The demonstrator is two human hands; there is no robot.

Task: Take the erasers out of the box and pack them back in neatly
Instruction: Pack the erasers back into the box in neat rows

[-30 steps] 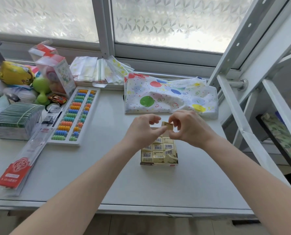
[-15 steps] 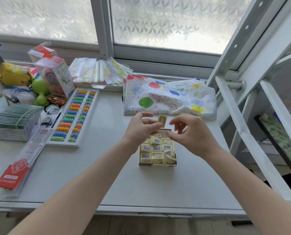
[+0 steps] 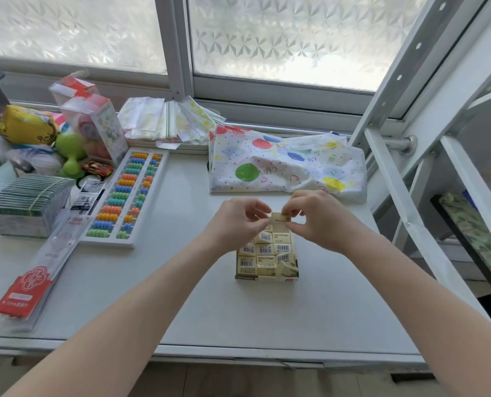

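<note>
Here, both hands pinch one eraser (image 3: 279, 218) just above the box's (image 3: 267, 277) far end. Left fingers (image 3: 263, 222) and right fingers (image 3: 291, 214) hold opposite ends, probably to square it for packing.

Our hands (image 3: 278, 222) cover the far rows of the eraser box (image 3: 267, 277), so we cannot count the erasers there. The print on the eraser wrappers (image 3: 264, 250) is too small for us to read. The tabletop (image 3: 181, 296) runs past the left edge.
</note>
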